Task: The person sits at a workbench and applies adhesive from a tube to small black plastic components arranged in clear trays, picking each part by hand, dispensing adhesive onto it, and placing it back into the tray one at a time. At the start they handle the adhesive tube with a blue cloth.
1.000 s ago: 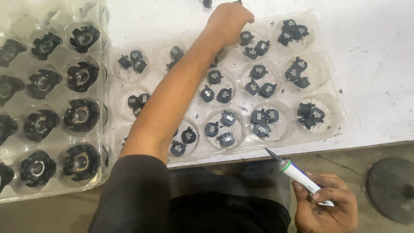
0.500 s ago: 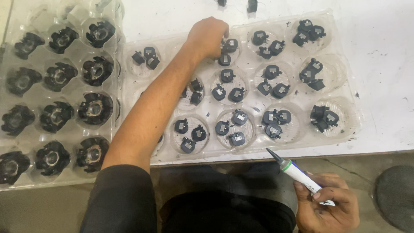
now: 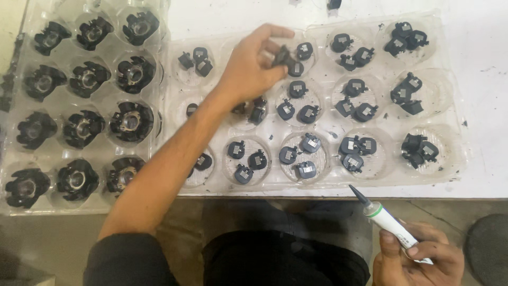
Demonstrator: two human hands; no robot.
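My left hand (image 3: 253, 66) reaches over a clear plastic tray (image 3: 447, 159) whose round wells hold small black parts. Its thumb and fingers pinch one small black part (image 3: 281, 55) above the upper middle wells. My right hand (image 3: 418, 259) is low at the right, below the table edge, gripping a white tube with a green band and a dark pointed nozzle (image 3: 382, 217) that aims up-left. More small black parts (image 3: 300, 157) lie in twos and threes in the wells.
A second clear tray (image 3: 10, 204) at the left holds several larger black round housings (image 3: 129, 122). Both trays rest on a white tabletop (image 3: 476, 32). The table's front edge (image 3: 423, 198) runs just below the trays. A dark round object (image 3: 487, 249) sits on the floor at lower right.
My left hand has drawn back from the tray's far wells toward the left and now holds a small black part. My right hand with the tube has stayed put.
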